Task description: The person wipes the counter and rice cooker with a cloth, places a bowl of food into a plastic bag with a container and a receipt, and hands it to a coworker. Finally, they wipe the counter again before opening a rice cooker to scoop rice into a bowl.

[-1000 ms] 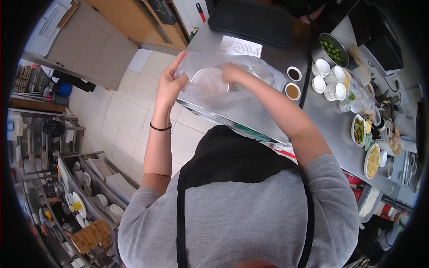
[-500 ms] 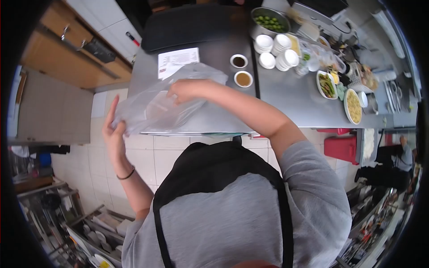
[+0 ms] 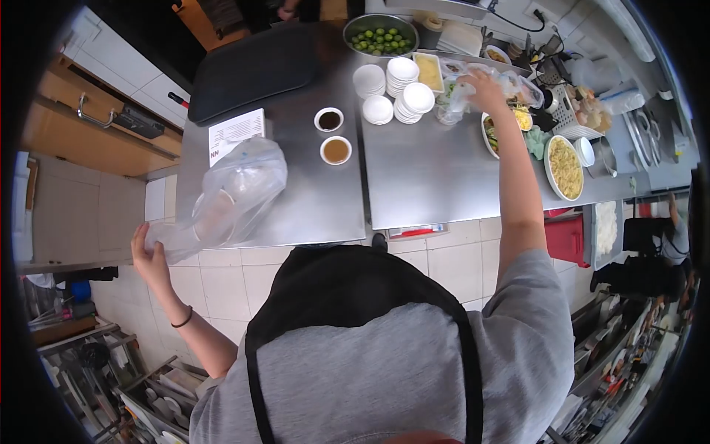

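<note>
My left hand [image 3: 150, 257] pinches the end of a clear plastic bag [image 3: 255, 174] at the counter's front left edge. A round, whitish container [image 3: 214, 216] shows blurrily through the plastic. My right hand [image 3: 486, 94] reaches over a cluster of clear plastic bags [image 3: 518, 87] at the back right. Its fingers look apart and bent downward at the plastic; their tips are partly hidden. Just in front of this hand is a white dish of green vegetables [image 3: 489, 135], partly covered by my forearm.
Dark sauce [image 3: 329, 119] and brown sauce [image 3: 336, 151] stand in white cups beside a printed sheet [image 3: 235, 133]. Behind are stacked white lids [image 3: 414, 100], a bowl of green limes [image 3: 381, 41] and a black case [image 3: 251, 74]. A noodle dish [image 3: 566, 169] sits at right.
My right hand has left the plastic bag and swung right to the cluster of bags. My left hand keeps hold of the bag, lower and further left in view. The camera view has shifted.
</note>
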### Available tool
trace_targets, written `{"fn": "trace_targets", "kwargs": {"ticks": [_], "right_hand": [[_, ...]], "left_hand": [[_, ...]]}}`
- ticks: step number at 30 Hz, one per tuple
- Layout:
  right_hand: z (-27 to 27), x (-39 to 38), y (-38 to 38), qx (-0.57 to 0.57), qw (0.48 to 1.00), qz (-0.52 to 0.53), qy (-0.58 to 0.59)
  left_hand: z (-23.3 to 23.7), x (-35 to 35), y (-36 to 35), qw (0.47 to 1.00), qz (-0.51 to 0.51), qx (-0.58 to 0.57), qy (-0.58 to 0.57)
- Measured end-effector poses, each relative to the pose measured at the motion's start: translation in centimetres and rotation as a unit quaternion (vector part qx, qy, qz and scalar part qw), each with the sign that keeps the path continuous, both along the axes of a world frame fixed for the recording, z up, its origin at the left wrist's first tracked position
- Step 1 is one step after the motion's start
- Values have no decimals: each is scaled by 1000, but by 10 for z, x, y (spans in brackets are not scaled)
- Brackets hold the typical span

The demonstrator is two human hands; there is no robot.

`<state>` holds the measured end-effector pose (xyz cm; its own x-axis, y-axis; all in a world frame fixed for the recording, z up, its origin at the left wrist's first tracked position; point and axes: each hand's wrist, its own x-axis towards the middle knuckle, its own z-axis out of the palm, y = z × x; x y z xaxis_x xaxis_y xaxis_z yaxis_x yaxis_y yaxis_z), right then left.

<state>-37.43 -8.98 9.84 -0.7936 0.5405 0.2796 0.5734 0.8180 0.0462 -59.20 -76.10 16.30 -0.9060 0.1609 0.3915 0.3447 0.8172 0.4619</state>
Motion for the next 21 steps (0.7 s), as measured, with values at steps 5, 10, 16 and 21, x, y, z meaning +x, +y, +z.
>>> {"fn": "trace_targets", "kwargs": {"ticks": [5, 10, 16, 21], "right_hand": [[-30, -28, 66, -212, 974, 67, 37], [-47, -35, 89, -225, 969, 96, 41], [-53, -32, 100, -259, 960, 101, 43], [-55, -29, 102, -269, 954, 118, 59]], "left_hand": [[13, 24, 35, 985, 54, -117, 113], [26, 64, 78, 988, 71, -136, 18], [-13, 84, 121, 981, -59, -132, -132], [-42, 79, 122, 977, -109, -164, -76]]}}
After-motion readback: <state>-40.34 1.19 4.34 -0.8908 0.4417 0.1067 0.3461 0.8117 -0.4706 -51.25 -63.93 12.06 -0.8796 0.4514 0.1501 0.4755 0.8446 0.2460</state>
